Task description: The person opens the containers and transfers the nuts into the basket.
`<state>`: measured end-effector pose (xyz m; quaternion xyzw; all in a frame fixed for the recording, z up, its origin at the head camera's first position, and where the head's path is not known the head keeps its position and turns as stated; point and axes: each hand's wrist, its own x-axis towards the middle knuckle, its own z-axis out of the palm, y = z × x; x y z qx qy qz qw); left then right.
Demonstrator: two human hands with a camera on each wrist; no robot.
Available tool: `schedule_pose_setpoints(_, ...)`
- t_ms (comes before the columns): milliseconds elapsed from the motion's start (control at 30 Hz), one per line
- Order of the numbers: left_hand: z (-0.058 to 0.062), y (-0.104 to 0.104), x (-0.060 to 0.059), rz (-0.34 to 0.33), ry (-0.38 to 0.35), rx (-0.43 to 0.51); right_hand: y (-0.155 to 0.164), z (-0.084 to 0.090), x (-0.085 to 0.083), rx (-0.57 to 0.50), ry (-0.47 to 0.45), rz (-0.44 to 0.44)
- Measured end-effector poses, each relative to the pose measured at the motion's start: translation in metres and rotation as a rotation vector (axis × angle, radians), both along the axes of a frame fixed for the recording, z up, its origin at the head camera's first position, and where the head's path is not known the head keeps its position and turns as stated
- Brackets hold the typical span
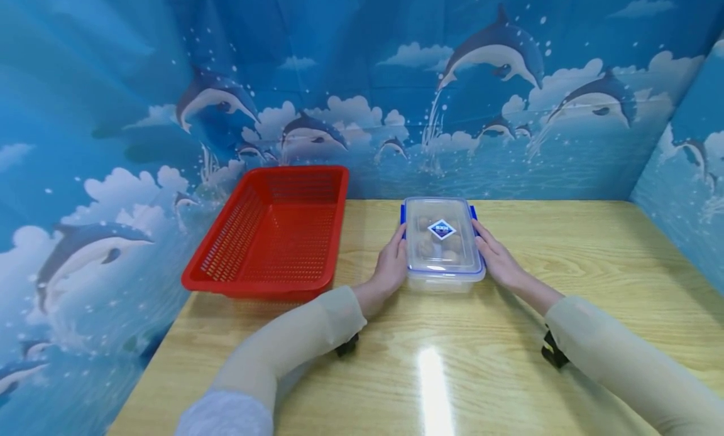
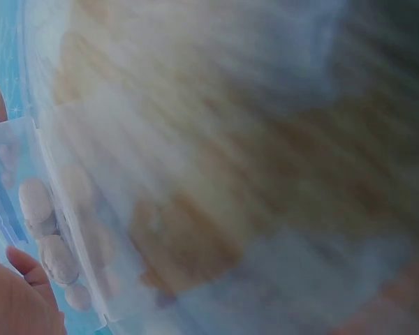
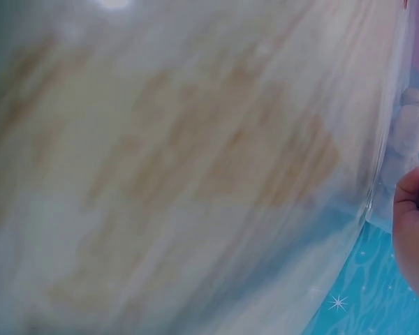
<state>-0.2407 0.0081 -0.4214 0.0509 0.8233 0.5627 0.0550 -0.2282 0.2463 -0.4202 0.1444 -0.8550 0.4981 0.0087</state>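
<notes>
A clear plastic food container [image 1: 421, 250] with a blue-edged lid and blue side clips sits on the table. My left hand [image 1: 391, 263] holds its left side, while my right hand [image 1: 499, 260] grips the opposite side by the clip. Through the clear wall in the left wrist view, several pale roundish pieces [image 2: 36, 200] show inside; their kind cannot be told. A diamond-shaped blue and white label [image 1: 442, 229] marks the lid. In the right wrist view, the thumb of my right hand [image 3: 413, 241] bends against the container's side.
To the left stands a large red plastic basket [image 1: 338, 235] with slotted walls. The wood-grain table [image 1: 509, 386] meets a blue dolphin-print backdrop [image 1: 362, 65] at the back and sides.
</notes>
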Motion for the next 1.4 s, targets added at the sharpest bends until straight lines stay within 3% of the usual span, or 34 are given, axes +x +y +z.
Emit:
schedule_pose_setpoints(800,-0.001,-0.008,-0.001,-0.028,0.032,0.041,-0.004,-0.002,-0.001,-0.041,-0.002,-0.006)
schedule_pose_setpoints(900,0.0,-0.009,-0.001,-0.043,0.029,0.051,-0.002,-0.002,-0.001,-0.037,-0.016,-0.001)
schedule_pose_setpoints(1133,-0.003,-0.011,-0.001,-0.011,0.006,0.108,-0.002,-0.002,-0.001,-0.048,-0.026,-0.004)
schedule_pose_setpoints(1400,-0.002,-0.016,-0.003,-0.019,-0.008,0.1,0.0,-0.001,0.0,-0.035,-0.026,0.012)
